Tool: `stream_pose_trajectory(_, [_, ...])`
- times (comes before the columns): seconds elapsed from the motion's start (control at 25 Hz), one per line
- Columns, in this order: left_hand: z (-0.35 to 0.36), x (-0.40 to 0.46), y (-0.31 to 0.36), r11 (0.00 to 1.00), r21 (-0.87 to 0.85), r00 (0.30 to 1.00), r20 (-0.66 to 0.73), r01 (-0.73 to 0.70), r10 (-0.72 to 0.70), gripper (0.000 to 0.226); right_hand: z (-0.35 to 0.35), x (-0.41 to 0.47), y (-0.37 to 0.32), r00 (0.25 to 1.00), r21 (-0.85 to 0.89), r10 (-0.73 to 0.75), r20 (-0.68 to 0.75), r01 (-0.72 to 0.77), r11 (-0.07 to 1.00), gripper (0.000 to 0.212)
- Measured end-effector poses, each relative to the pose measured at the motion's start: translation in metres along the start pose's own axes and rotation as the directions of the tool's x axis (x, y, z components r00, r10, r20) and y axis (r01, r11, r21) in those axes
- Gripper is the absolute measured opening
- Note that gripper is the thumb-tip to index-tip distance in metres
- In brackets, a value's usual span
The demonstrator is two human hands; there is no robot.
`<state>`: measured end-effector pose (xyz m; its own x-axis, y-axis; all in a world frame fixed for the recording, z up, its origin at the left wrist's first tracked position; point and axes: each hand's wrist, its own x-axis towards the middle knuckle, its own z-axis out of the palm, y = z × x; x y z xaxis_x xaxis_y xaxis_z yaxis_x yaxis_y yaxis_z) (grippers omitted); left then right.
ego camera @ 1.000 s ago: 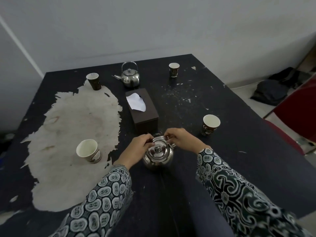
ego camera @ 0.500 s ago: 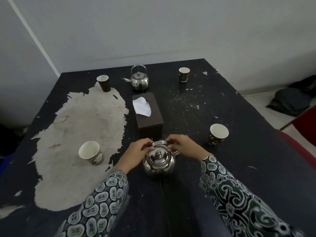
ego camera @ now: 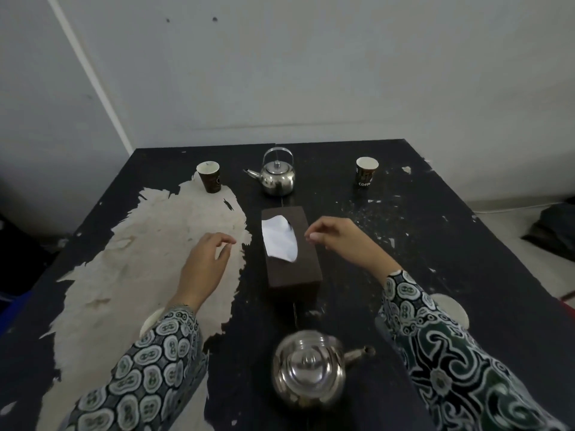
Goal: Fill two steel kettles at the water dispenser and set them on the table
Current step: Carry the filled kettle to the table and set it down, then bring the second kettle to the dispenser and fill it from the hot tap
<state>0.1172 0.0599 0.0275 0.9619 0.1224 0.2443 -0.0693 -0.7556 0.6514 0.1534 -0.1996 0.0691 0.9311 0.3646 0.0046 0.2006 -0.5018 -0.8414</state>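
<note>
Both hands are held empty above the table (ego camera: 435,231), the left hand (ego camera: 203,262) and right hand (ego camera: 339,236) with loosely curled fingers either side of the tissue box (ego camera: 291,247). The far kettle (ego camera: 278,178) stands beyond the box, the near kettle (ego camera: 309,368) before it. Its upright handle should be gripped and it should be lifted level.

Two steel kettles on the worktop (ego camera: 435,244): near kettle (ego camera: 308,368), far kettle (ego camera: 278,178). Four paper cups: two stand in full view at the back, back-left cup (ego camera: 209,177) and back-right cup (ego camera: 366,172); two more peek out from behind the sleeves, only rims showing, left rim (ego camera: 151,320) and right rim (ego camera: 452,306). One tissue box (ego camera: 292,259), centre. Two hands up over it all: left hand (ego camera: 205,262), right hand (ego camera: 342,241).
</note>
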Motion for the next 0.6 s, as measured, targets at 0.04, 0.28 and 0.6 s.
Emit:
stream_pose_trajectory(0.04, [0.005, 0.012, -0.009, 0.998, 0.067, 1.0, -0.026, -0.013, 0.015, 0.017, -0.001, 0.017, 0.001, 1.0, -0.008, -0.007, -0.013, 0.007, 1.0, 0.009])
stream_pose_trajectory(0.28, [0.068, 0.095, -0.071, 0.953, 0.297, 0.998, -0.03, 0.068, -0.062, 0.035, -0.007, 0.143, 0.022, 0.977, -0.059, -0.066, -0.205, 0.055, 0.997, 0.01])
stream_pose_trajectory(0.6, [0.167, 0.159, -0.139, 0.902, 0.392, 0.971, 0.076, 0.18, -0.227, 0.061, -0.009, 0.291, 0.05, 0.953, -0.311, -0.099, -0.285, 0.006, 0.95, 0.022])
